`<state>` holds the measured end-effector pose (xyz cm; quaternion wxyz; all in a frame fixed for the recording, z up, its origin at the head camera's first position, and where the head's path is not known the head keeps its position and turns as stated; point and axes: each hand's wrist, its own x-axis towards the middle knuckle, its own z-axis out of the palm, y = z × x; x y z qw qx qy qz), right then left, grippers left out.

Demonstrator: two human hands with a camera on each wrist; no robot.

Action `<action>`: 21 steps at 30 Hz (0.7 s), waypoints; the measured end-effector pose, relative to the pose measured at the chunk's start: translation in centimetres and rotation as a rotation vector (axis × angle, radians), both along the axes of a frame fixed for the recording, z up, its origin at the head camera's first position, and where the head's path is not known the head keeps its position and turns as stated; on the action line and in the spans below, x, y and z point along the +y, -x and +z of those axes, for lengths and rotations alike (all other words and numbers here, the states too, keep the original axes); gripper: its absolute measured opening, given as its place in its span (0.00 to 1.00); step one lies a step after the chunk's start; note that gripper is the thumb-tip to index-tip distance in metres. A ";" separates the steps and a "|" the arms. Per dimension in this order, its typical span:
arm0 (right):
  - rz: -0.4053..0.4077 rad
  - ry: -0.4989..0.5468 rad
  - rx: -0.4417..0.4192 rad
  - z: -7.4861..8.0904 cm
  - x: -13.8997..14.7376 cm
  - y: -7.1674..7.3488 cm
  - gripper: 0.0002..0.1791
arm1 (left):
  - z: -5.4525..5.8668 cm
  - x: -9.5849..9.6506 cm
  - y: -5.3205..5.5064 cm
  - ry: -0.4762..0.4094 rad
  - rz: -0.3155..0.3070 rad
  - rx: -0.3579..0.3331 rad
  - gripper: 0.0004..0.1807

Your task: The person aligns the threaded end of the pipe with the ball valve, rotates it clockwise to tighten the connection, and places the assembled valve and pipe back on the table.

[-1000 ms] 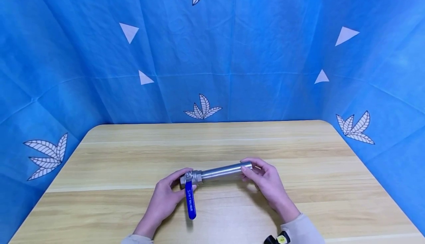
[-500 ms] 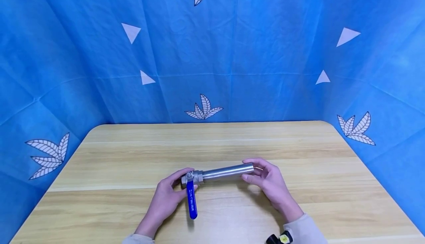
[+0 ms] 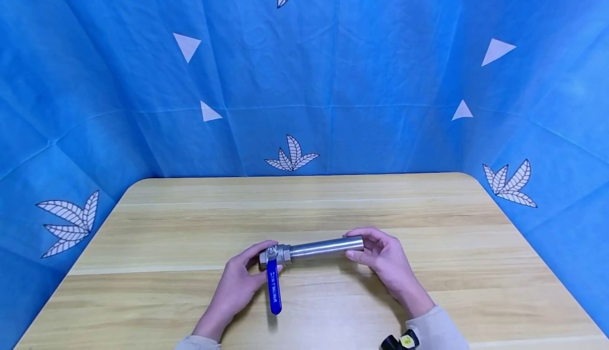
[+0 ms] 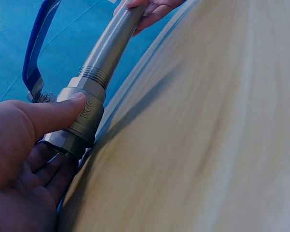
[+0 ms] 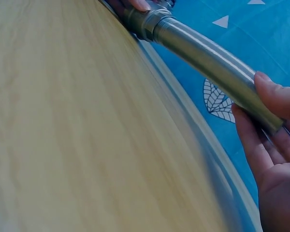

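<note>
A steel ball valve (image 3: 282,255) with a long blue lever handle (image 3: 274,289) is gripped by my left hand (image 3: 238,281), thumb on the near side and fingers behind. In the left wrist view, raised "WOG" lettering shows on the valve body (image 4: 82,108). A bare metal pipe (image 3: 323,247) runs from the valve to the right, its thread (image 4: 93,75) partly showing at the joint. My right hand (image 3: 385,260) holds the pipe's far end between thumb and fingers. Pipe and valve hang a little above the table, and their shadow falls on it.
The light wooden table (image 3: 190,212) spreads out around both hands. Blue cloth (image 3: 380,75) printed with white leaves and triangles hangs behind it and along both sides. A small black device with a yellow label (image 3: 406,341) sits at the right wrist.
My right fingers and thumb have shifted around the pipe's end, the thumb moving from on top of the pipe to its near underside. My left hand keeps its hold on the valve.
</note>
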<state>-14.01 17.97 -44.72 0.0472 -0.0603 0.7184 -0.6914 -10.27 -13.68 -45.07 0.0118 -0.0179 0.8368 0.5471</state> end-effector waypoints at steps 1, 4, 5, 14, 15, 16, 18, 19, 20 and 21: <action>-0.003 0.001 -0.003 0.0 0.0 0.0 0.28 | 0.0 0.0 0.0 0.003 -0.001 0.001 0.26; -0.018 -0.011 -0.017 0.1 -0.1 0.0 0.28 | -0.1 0.0 0.1 0.005 -0.004 0.007 0.27; -0.024 -0.018 -0.023 0.1 -0.1 0.0 0.28 | -0.1 0.0 0.1 0.004 -0.003 0.007 0.28; -0.051 -0.068 -0.055 0.3 -0.3 -0.2 0.26 | -0.3 0.0 0.2 0.011 0.000 0.017 0.29; -0.053 -0.072 -0.058 0.3 -0.3 -0.2 0.26 | -0.3 0.0 0.2 0.011 0.002 0.016 0.29; -0.055 -0.076 -0.059 0.3 -0.4 -0.2 0.26 | -0.2 0.1 0.3 0.010 0.007 0.007 0.29; -0.062 -0.079 -0.063 0.3 -0.4 -0.2 0.24 | -0.2 0.1 0.2 0.016 0.006 0.006 0.29; -0.065 -0.081 -0.063 0.3 -0.5 -0.2 0.24 | -0.1 0.1 0.2 0.023 0.007 0.001 0.28; -0.066 -0.081 -0.063 0.3 -0.5 -0.2 0.23 | -0.1 0.1 0.2 0.028 0.013 -0.009 0.28; -0.065 -0.085 -0.064 0.3 -0.5 -0.2 0.22 | -0.1 0.1 0.2 0.033 0.014 -0.015 0.28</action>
